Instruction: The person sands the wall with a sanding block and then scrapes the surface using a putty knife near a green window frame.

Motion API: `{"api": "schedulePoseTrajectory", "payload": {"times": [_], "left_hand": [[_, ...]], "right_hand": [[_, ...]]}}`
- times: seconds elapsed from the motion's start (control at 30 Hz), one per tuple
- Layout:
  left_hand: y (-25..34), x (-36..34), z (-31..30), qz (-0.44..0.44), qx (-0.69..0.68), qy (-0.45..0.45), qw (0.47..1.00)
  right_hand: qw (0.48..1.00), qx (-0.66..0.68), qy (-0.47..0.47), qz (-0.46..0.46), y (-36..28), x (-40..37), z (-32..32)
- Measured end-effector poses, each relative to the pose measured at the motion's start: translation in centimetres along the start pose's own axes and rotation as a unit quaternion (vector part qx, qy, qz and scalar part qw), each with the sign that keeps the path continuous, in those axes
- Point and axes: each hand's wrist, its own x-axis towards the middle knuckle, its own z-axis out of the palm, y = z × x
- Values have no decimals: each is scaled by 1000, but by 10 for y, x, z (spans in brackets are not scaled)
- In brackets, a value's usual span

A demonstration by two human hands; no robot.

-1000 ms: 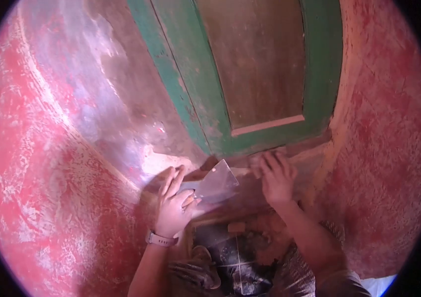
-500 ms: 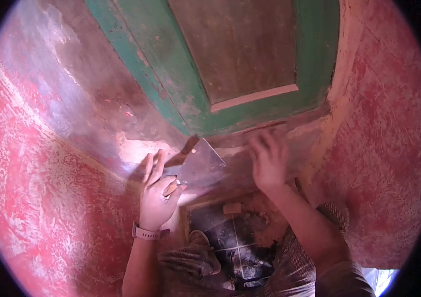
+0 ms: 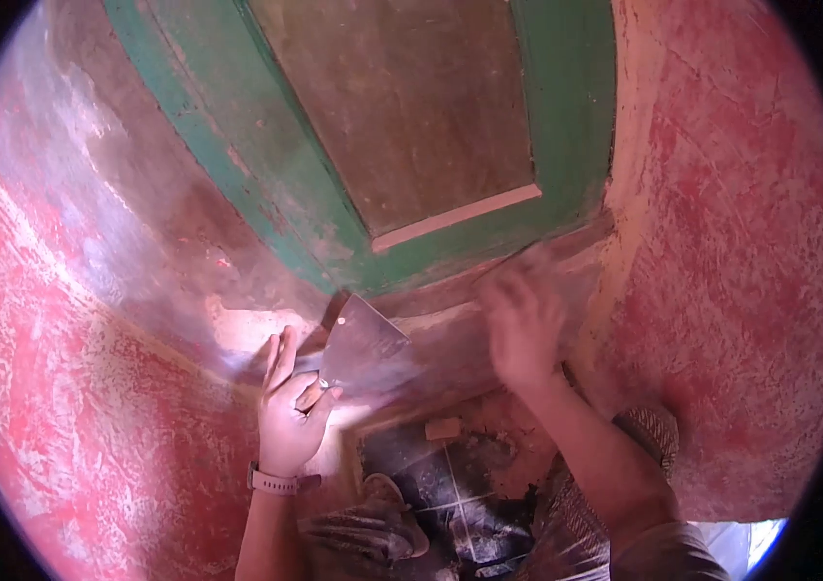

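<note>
Set between two patchy red walls (image 3: 72, 416), left and right, facing one green frame (image 3: 574, 116) around one brown panel (image 3: 411, 107) on the far side, above dark, dusty floor tiles (image 3: 431, 479) with one small block (image 3: 443, 429) on them. Gripping one scraper (image 3: 363, 339) between thumb and curled finger of the left hand (image 3: 288, 431), blade near the frame's lower left corner; reaching with the blurred right hand (image 3: 525, 334) to one worn ledge (image 3: 450, 293) below the frame, impossible to tell whether gripping anything.
</note>
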Motion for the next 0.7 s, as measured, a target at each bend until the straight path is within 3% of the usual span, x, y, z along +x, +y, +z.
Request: {"api": "schedulePoseTrajectory", "payload": {"times": [0.1, 0.2, 0.3, 0.4, 0.5, 0.6, 0.7], "left_hand": [[7, 1, 0, -20, -20, 13, 1000], [7, 1, 2, -21, -6, 14, 1000], [3, 4, -2, 6, -8, 2, 1000], [9, 3, -1, -22, -17, 14, 1000], [17, 3, 2, -47, -31, 17, 998], [6, 2, 5, -8, 25, 17, 1000], [11, 3, 3, -5, 39, 19, 999]], "right_hand": [[957, 29, 155, 244, 50, 16, 4], [981, 19, 113, 155, 42, 0, 14], [996, 66, -12, 65, 2, -17, 10], [988, -7, -1, 156, 24, 5, -2], [960, 62, 129, 241, 51, 17, 3], [983, 87, 83, 136, 17, -6, 16], [994, 100, -35, 43, -1, -14, 1]]}}
